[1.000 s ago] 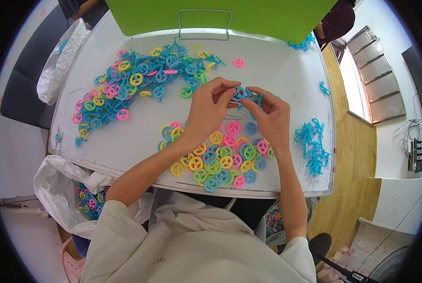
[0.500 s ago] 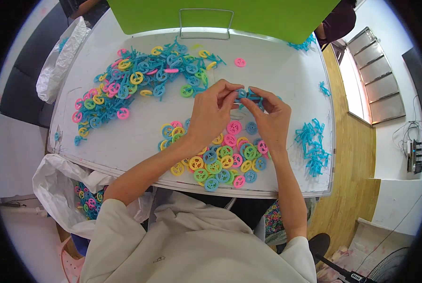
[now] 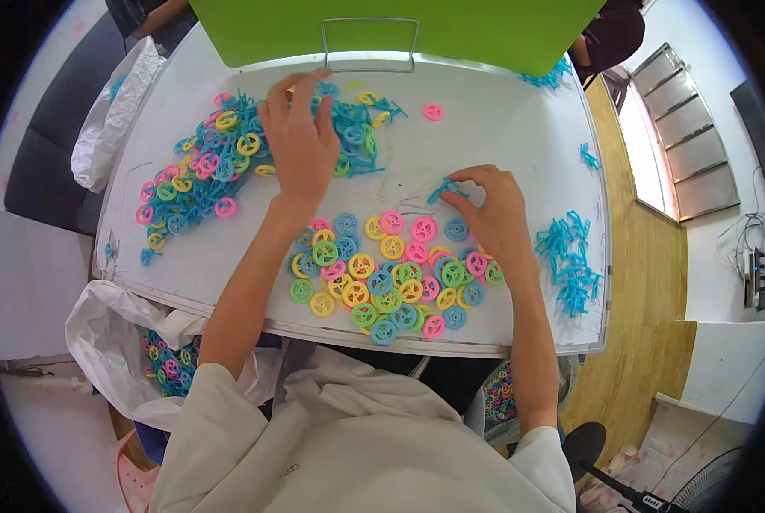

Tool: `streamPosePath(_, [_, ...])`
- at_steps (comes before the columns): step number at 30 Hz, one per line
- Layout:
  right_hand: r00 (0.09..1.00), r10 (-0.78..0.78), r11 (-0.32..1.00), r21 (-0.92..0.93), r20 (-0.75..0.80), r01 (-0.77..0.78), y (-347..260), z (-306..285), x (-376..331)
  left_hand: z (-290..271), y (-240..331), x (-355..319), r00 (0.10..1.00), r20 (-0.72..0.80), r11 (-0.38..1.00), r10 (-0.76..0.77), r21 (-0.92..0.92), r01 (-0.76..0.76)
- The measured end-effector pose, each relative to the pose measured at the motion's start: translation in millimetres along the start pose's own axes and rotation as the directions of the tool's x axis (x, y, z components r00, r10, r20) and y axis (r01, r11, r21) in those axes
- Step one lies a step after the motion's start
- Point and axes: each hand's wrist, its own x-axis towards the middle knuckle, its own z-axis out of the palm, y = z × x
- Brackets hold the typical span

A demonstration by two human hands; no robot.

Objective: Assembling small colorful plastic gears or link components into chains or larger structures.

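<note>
My left hand [image 3: 301,141] is over the right part of a heap of blue stick pieces with coloured wheels [image 3: 194,192], its fingers spread and nothing seen held in them. Between thumb and fingertips of my right hand [image 3: 491,203] is a small blue forked plastic piece [image 3: 441,190], just above the white tabletop. Loose spoked wheels [image 3: 387,301] in pink, yellow, green and blue lie in a flat pile between my forearms. To the right of my right hand is a small heap of blue forked pieces [image 3: 570,261] without wheels.
A green board [image 3: 451,34] with a wire handle [image 3: 371,70] stands at the far edge. One pink wheel [image 3: 434,112] lies alone before it. White sacks [image 3: 91,329] flank the table's left side, the near one holding coloured parts. Another person's sleeve [image 3: 611,38] shows behind at right.
My hands were together over blue pieces and have parted. The left has moved up and left to the heap, fingers opening; the right keeps a blue forked piece, a little lower.
</note>
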Motion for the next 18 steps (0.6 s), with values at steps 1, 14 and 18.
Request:
streamPosePath(1, [0.998, 0.070, 0.992, 0.106, 0.009, -0.071, -1, 0, 0, 0, 9, 0, 0.982, -0.084, 0.983, 0.170, 0.078, -0.164])
streamPosePath(14, [0.914, 0.341, 0.498, 0.782, 0.221, -0.375, 0, -18, 10, -4, 66, -36, 0.421, 0.907, 0.773, 0.036, -0.292, 0.563])
streamPosePath(18, [0.951, 0.235, 0.662, 0.683, 0.201, -0.309, -5, -15, 8, -7, 64, -24, 0.450, 0.875, 0.493, -0.179, -0.316, 0.811])
